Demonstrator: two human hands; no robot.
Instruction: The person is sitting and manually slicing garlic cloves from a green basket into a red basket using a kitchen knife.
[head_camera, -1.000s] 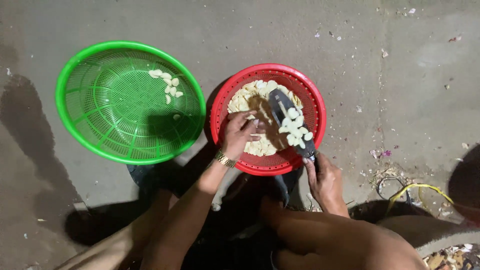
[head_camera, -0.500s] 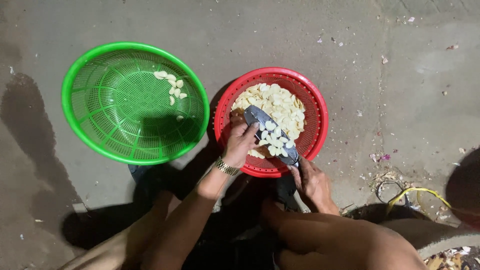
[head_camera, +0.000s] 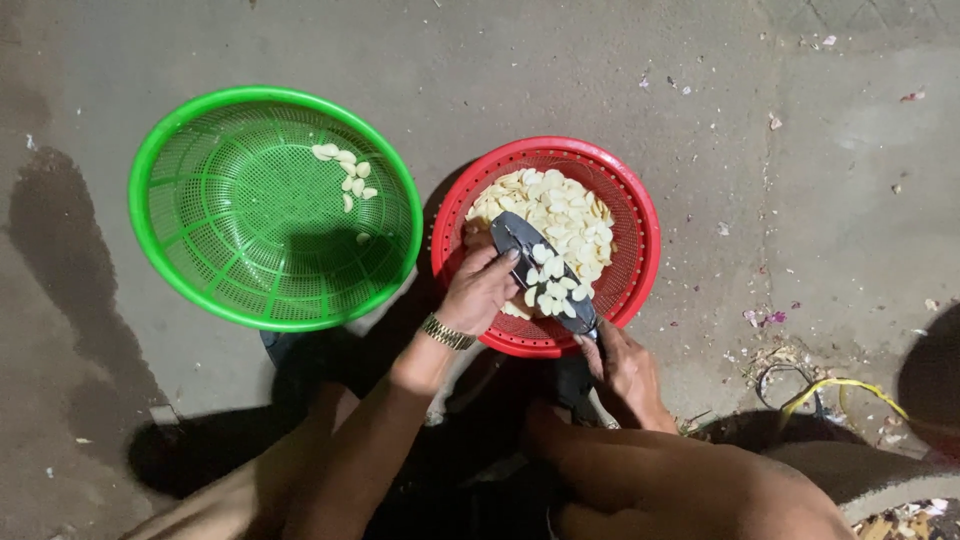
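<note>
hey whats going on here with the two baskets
A person crouched over a concrete floor is working over a red basket of peeled garlic cloves. The right hand holds a broad dark blade flat above the basket, with a row of cloves lying on it. The left hand, with a gold watch on its wrist, rests against the blade's edge by those cloves. Beside it, a green basket holds only a few cloves near its far side.

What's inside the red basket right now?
The red basket holds a heap of pale peeled garlic cloves. A dark knife blade carrying more cloves lies across them, so whatever is beneath the blade and the left hand is hidden.
</note>
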